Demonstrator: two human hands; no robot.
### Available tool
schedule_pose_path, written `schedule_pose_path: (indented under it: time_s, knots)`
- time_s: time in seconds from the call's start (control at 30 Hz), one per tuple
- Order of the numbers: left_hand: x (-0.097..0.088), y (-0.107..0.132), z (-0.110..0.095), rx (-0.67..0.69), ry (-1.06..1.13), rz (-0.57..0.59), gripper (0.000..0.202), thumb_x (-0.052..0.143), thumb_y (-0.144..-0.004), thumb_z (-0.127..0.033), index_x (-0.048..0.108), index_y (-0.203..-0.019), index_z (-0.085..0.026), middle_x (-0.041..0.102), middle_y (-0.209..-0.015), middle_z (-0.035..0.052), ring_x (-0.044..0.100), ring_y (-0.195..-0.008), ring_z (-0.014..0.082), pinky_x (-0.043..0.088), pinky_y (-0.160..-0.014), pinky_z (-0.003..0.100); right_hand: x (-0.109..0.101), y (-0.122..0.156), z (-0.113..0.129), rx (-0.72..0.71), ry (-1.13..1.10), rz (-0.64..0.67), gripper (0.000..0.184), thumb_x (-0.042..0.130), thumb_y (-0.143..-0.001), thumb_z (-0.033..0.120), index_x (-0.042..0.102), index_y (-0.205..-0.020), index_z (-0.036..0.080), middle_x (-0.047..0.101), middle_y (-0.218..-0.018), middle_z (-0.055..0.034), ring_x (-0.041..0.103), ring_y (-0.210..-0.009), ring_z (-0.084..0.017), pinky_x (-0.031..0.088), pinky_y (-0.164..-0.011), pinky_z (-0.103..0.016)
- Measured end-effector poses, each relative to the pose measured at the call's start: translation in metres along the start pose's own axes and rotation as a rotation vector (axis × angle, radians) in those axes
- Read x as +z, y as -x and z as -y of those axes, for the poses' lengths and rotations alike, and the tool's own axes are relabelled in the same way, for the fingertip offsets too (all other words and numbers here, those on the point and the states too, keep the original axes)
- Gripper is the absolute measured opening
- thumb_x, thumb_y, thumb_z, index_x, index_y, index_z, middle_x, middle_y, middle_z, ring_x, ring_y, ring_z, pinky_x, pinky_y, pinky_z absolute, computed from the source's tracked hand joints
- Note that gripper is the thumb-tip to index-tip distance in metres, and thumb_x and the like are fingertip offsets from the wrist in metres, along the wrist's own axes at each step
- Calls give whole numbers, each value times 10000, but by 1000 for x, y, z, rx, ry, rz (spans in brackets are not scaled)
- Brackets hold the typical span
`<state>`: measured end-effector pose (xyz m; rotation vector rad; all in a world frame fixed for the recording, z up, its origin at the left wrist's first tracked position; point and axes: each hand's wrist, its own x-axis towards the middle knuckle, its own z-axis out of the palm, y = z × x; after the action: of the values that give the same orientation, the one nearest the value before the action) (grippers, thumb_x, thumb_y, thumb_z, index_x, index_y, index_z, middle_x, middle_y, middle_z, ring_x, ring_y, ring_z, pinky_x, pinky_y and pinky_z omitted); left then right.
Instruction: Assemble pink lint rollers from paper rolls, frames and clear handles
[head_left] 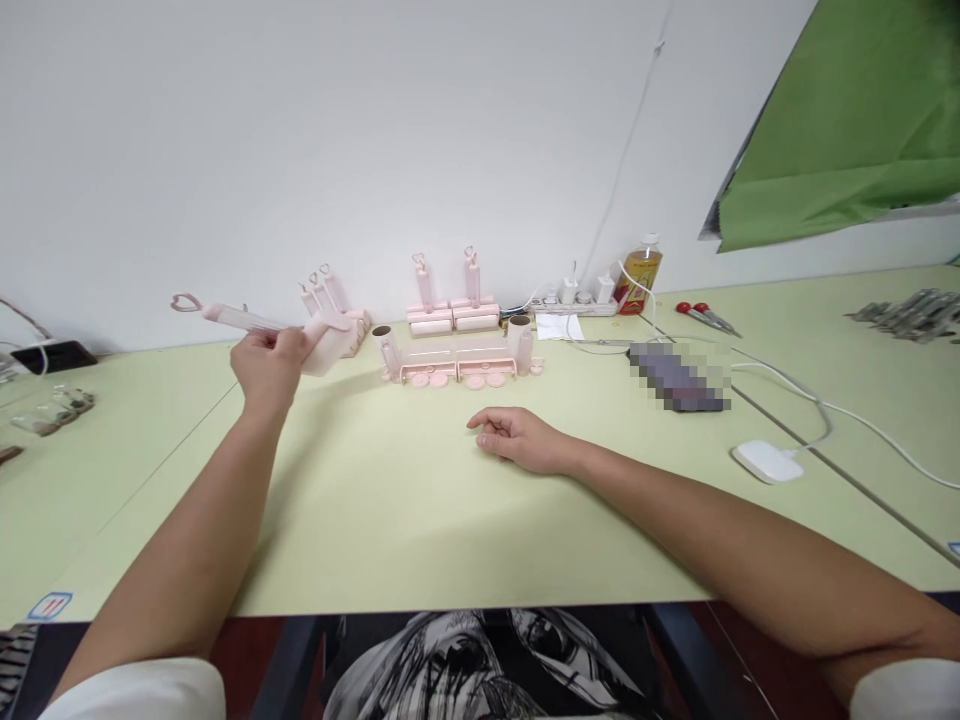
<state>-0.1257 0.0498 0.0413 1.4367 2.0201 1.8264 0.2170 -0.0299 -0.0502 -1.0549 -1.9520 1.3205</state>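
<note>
Our left hand (270,365) clasps a pale pink plastic lint roller (247,320) by its heart-looped handle, raised at far left over the green table (390,520). Our right hand (517,438) rests mid-table, fingers loosely curled, released.

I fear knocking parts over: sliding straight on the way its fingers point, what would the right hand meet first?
Bare table first, the pink parts off to the side. Further along is the left hand holding a pink roller, seemingly raised, so depth is unclear.
</note>
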Motion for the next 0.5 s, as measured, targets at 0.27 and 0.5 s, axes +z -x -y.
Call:
schedule_pose_path:
  time_s: [0.27,0.5]
  knots:
    - [24,149,-82,-184,549,696,278,643,-747,-420,549,-666,-172,493,-463,-41,409,-385,80,283,-385,208,6,12,16,-176,-53,-103,716,724,-761,435,412,-1368,220,533,-1227,-120,556,-1007,-220,512,-756,-336]
    - [35,165,-60,-275,664,882,314,725,-706,-438,599,-698,-151,457,-480,-54,355,-434,56,252,-424,202,9,10,14,-252,8,-101,391,689,-778,343,592,-1111,162,640,-978,-64,561,-864,-197,474,-769,-330]
